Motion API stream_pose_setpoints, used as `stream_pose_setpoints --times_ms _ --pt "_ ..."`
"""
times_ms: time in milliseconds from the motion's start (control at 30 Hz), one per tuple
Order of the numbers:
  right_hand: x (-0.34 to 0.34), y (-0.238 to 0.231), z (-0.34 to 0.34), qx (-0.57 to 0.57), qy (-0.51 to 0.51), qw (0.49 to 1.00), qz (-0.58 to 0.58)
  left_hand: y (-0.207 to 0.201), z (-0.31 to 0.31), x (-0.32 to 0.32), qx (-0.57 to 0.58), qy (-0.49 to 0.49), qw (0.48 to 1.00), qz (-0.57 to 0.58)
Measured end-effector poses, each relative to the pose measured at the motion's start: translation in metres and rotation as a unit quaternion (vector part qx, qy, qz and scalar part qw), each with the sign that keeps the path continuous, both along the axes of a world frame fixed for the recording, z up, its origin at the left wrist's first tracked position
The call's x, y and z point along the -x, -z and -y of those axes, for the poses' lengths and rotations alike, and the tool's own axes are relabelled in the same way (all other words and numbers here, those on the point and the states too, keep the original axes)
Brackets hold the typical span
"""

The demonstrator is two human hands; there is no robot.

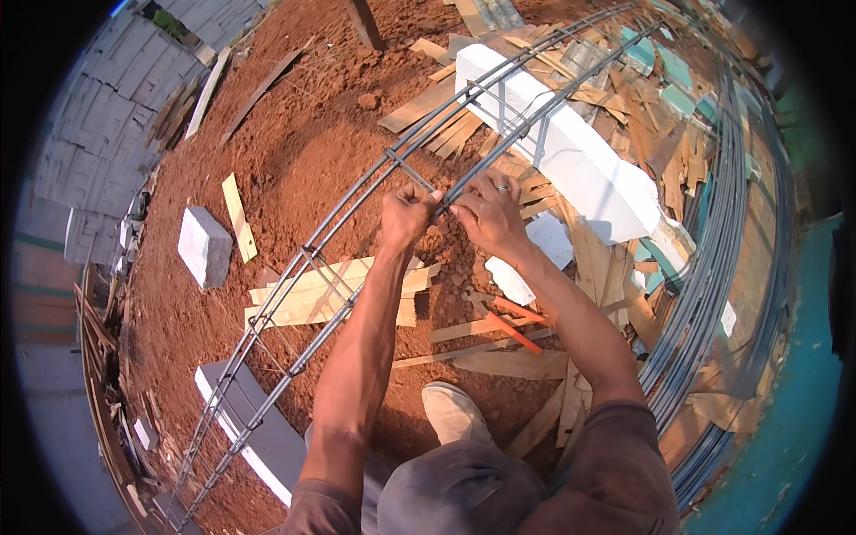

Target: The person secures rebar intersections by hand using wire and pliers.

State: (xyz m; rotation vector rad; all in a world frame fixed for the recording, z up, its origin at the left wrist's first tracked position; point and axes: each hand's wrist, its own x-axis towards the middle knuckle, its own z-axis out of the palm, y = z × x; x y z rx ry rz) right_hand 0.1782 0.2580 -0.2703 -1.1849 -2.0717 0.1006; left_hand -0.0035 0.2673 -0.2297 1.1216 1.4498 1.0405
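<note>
A long rebar cage (332, 278) of steel rods and square stirrups runs diagonally from the lower left to the upper right. Both of my hands meet at its near rod, where a stirrup crosses it. My left hand (407, 216) is closed in a pinch against this crossing. Just right of it, my right hand (492, 214), with a ring on one finger, bends its fingers closely against the same rod. Whatever small thing the fingertips hold is hidden. Below my hands, pincers with orange handles (515, 333) lie on the ground among wood strips.
A long white block (571, 147) lies beneath the cage's far part, and another pale block (259, 437) beneath its near end. Bundled steel rods (704, 294) stretch along the right. Wood scraps (334, 290) and a white block (204, 247) rest on red soil. My shoe (453, 412) is below.
</note>
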Motion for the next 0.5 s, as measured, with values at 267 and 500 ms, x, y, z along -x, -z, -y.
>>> stream_pose_setpoints --times_ms 267,500 --pt "-0.008 -0.083 -0.017 0.254 -0.064 0.961 0.086 0.020 0.015 -0.007 -0.121 -0.033 0.992 -0.001" --pt "0.023 -0.139 -0.042 0.289 -0.091 0.941 0.151 0.023 0.027 -0.022 -0.203 -0.065 0.938 -0.273"
